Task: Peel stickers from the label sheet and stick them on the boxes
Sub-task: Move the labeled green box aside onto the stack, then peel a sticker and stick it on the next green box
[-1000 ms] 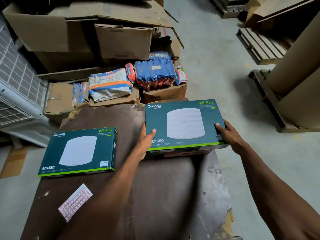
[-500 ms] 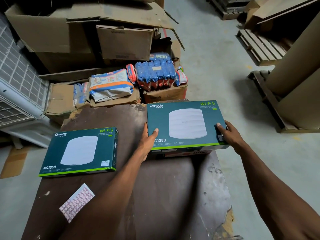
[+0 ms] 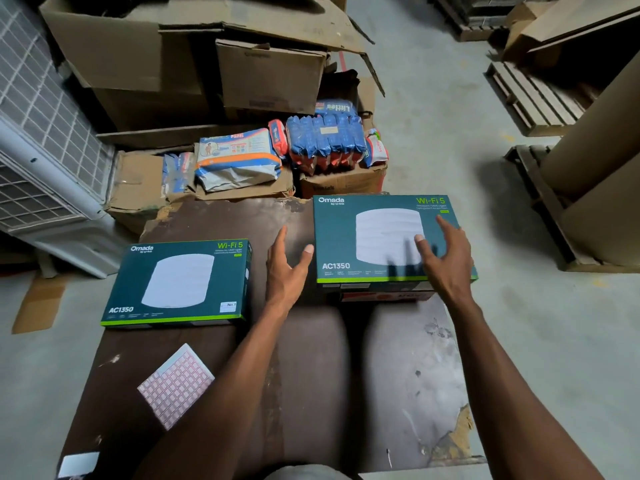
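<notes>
sheet (image 3: 176,385) lies flat near the table's (image 3: 398,393) front-left corner, within reach; both boxes, left (image 3: 180,282) and right (image 3: 391,237), lie face-up for labelling, left hand (image 3: 287,268) and right hand (image 3: 446,258) spread, holding nothing.

Matt cardboard boxes (image 3: 391,237), worn scuffed table (image 3: 398,358), paper label sheet (image 3: 175,384)

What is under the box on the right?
Under the right box another box's front edge shows, with red print. Its top and anything deeper are covered.
</notes>
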The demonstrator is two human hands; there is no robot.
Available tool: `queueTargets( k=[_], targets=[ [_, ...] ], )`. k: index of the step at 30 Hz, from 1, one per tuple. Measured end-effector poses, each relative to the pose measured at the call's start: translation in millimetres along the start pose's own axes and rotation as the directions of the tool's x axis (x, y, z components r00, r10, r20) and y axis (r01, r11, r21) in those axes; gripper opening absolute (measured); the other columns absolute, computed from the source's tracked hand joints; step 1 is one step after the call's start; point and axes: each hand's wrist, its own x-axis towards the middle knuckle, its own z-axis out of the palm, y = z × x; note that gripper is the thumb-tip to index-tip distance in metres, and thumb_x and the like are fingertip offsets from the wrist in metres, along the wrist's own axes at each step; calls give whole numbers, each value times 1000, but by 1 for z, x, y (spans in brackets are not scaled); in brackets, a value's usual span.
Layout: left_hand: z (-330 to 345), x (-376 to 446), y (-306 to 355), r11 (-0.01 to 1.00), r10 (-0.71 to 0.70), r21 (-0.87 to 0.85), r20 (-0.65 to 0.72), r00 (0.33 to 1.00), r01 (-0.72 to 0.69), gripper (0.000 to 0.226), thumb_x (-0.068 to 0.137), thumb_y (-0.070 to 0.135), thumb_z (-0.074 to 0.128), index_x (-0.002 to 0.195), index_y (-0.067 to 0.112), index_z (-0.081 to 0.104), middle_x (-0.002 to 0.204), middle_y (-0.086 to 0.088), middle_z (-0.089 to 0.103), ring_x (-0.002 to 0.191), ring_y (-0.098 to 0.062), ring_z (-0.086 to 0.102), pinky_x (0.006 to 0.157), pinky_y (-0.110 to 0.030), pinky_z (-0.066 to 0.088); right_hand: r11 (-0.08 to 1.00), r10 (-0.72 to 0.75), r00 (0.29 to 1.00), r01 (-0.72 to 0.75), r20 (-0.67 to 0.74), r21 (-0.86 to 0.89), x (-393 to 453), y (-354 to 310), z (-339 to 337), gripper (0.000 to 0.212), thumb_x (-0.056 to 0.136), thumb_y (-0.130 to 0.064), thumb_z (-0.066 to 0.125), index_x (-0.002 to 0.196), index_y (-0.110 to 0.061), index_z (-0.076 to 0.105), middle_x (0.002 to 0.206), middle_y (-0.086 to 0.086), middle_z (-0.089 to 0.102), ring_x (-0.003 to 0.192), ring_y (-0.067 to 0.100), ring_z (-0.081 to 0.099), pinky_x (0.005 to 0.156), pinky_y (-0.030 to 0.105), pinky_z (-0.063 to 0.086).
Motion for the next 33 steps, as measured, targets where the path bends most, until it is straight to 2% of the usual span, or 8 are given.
queueTargets(
  k=[3,8,13,17,21,25,29,33],
  targets=[
    [-32,-17,-12,998,-45,-49,-28,999,43,75,86,60,62,152,33,40,153,4,45,140,-16,44,118,-43,37,988,-82,996,85,-27,128,-39,-37,33,53,93,-41,64,141,-19,59,149,2,56,150,25,35,124,41,28],
    [-100,-51,-36,982,-112,-165,-90,990,96,51,100,24,64,147,16,49,142,4,50,129,-15,49,110,-34,43,963,-176,983,161,49,214,-108,-92,98,40,93,-36,67,129,-20,67,130,-2,66,128,17,55,110,32,42],
    [-172,-63,-84,965,-169,-228,-161,972,130,39,100,20,65,138,18,55,137,-6,58,128,-24,56,103,-31,45,961,-129,962,62,240,271,-173,-125,172,35,92,-29,73,127,-23,69,125,-5,68,117,15,61,105,35,48],
    [-226,-66,-115,948,-205,-285,-205,957,142,33,100,19,65,132,22,58,130,-10,63,112,-19,62,90,-21,46,971,-47,907,-57,418,232,-216,-144,222,33,92,-24,75,125,-26,68,124,-6,66,116,13,61,104,36,50],
    [-269,-64,-144,945,-218,-292,-216,952,150,36,100,18,64,136,11,58,126,-9,65,106,-12,64,82,-8,48,968,31,856,-155,516,199,-243,-157,263,29,89,-28,75,116,-35,68,115,-7,71,106,14,66,98,37,54],
    [-302,-55,-179,952,-227,-249,-190,955,176,32,100,25,64,132,18,61,119,-1,69,110,-12,65,92,-20,48,971,137,801,-225,583,80,-265,-163,300,30,95,-24,72,124,-17,68,113,-2,68,107,19,66,90,28,50],
    [-320,-52,-225,948,-298,-148,-97,950,282,22,99,22,66,121,22,64,109,0,70,106,-20,68,96,-35,52,956,245,692,-288,679,-52,-294,-152,339,37,98,-19,68,133,-10,62,122,9,66,105,23,64,87,32,52],
    [-320,-69,-273,886,-463,-33,9,886,463,31,98,14,67,128,8,64,117,-13,70,105,-23,67,83,-25,50,947,312,623,-262,718,-184,-324,-136,365,35,94,-14,69,129,-14,65,123,10,68,104,24,66,89,32,54]
  ],
)
